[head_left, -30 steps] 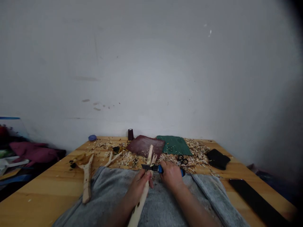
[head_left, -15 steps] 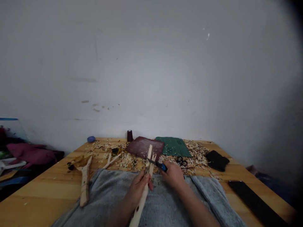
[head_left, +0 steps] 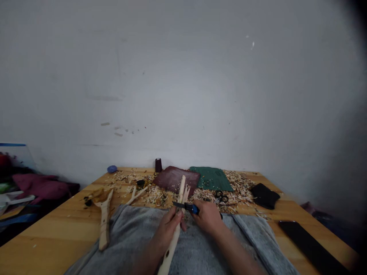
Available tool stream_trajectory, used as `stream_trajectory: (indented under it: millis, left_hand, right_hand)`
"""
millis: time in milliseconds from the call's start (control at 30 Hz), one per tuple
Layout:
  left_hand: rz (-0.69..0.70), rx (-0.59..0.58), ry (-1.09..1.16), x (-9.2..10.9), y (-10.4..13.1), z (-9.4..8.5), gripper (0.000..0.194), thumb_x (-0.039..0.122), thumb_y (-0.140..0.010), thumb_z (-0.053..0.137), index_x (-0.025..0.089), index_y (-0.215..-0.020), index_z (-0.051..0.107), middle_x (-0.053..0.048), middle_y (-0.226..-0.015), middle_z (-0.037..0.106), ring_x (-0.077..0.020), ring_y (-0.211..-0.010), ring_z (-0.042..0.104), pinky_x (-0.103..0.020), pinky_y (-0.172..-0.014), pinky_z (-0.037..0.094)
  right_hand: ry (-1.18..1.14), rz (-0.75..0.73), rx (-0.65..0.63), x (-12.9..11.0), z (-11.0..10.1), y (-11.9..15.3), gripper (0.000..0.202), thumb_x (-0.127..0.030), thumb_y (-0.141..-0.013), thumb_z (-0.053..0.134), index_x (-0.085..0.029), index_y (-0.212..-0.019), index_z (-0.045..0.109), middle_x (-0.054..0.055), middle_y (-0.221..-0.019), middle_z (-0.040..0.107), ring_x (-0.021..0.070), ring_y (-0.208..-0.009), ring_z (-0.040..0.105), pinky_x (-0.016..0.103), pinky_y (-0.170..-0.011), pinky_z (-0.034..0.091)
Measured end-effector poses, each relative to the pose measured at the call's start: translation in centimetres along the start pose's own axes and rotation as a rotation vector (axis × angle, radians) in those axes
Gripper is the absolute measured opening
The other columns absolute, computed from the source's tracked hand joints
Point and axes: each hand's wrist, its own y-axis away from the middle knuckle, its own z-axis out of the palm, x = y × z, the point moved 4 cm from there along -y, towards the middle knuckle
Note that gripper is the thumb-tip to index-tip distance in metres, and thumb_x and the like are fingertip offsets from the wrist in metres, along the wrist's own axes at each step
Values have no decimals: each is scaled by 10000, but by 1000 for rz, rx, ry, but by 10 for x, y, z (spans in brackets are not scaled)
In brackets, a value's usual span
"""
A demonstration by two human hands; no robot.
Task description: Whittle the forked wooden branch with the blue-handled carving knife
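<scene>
A pale peeled branch (head_left: 172,246) with a forked top slants up over the grey cloth (head_left: 137,233). My left hand (head_left: 169,223) is wrapped round it just below the fork. In my right hand (head_left: 205,215) is a knife (head_left: 185,206) with a blue and black handle. Its dark blade points left and lies across the branch at the fork, just above my left thumb. Behind the fork are a dark red sheet (head_left: 174,177) and many wood shavings (head_left: 156,196).
On the wooden table (head_left: 57,233) lie a carved forked stick (head_left: 104,225), a smaller forked twig (head_left: 134,198), a green sheet (head_left: 213,177), black scissors (head_left: 221,197), a black piece (head_left: 265,196) and a long black object (head_left: 308,242). A dark spool (head_left: 158,165) stands by the wall.
The knife has moved down and left along the branch, from the fork's prongs to its base, and its blade now lies flatter. My left hand keeps its hold. The view has shifted slightly.
</scene>
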Motion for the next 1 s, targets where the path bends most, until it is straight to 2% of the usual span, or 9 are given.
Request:
stream_trajectory:
  millis: [133, 333, 600, 733, 1000]
  left_hand:
    - [73, -6, 2, 3, 0, 0, 375, 573, -817, 442, 214, -793, 548, 12, -586, 619, -161, -631, 563, -248, -622, 425]
    - [1, -59, 11, -4, 0, 1, 394, 593, -832, 403, 218, -821, 523, 33, -587, 613, -121, -467, 463, -234, -493, 350]
    - [-7, -88, 13, -2, 1, 3, 401, 602, -842, 388, 222, -808, 512, 41, -586, 610, -117, -477, 457, -233, -489, 309]
    - [-3, -123, 11, -5, 2, 5, 392, 593, -848, 391, 221, -818, 512, 41, -581, 612, -123, -486, 461, -234, -489, 304]
    - [48, -91, -59, 0, 4, 6, 419, 611, -840, 385, 218, -803, 526, 27, -595, 625, -151, -591, 509, -249, -603, 345]
  right_hand:
    - [34, 14, -11, 1, -1, 0, 168, -291, -818, 488, -233, -912, 615, 38, -909, 700, 172, -831, 634, 242, -645, 329]
    - [47, 67, 27, 1, 2, -1, 174, -240, -824, 473, -223, -930, 611, 51, -918, 696, 176, -846, 631, 246, -672, 355]
    - [97, 159, 40, 4, 2, -5, 181, -206, -806, 497, -206, -952, 605, 68, -929, 685, 200, -860, 632, 267, -685, 374]
    - [114, 206, 36, 11, -2, -4, 184, -227, -805, 514, -202, -966, 600, 83, -936, 680, 208, -871, 628, 270, -684, 372]
    - [49, 137, 12, 13, -6, -2, 166, -327, -852, 493, -234, -902, 621, 46, -908, 698, 179, -830, 635, 248, -643, 336]
